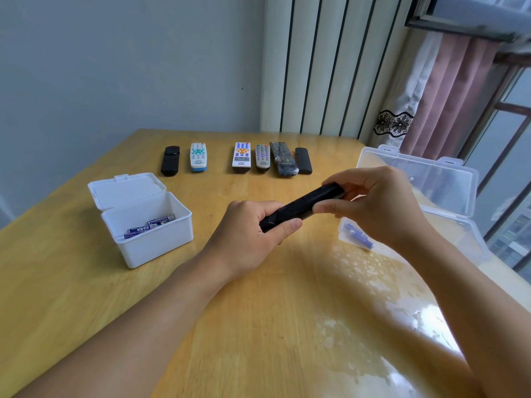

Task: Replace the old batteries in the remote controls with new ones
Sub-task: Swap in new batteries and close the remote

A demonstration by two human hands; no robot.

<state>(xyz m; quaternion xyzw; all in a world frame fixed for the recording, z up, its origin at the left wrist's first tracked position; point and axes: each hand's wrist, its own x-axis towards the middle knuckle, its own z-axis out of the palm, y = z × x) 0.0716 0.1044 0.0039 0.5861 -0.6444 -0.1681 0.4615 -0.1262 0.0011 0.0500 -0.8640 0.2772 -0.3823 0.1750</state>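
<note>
Both forearms reach in from the near edge over the wooden table, and between them a slim black remote is held above the tabletop, slanting up from lower left to upper right. Its lower end sits in the left hand, fingers curled round it and the thumb lying along its near side. Its upper end is pinched by the right hand, thumb on the near side and fingers curled over the top. To the left stands a white box with its hinged lid tipped back, and purple batteries lie inside it. To the right, partly behind the right hand, is a clear plastic box, also open, with blue batteries at its near corner. Across the far side of the table six more remotes lie in a row: a black one, a white one with teal buttons, then, after a gap, a white one with orange buttons, a grey one, a long dark one and a short black one.
</note>
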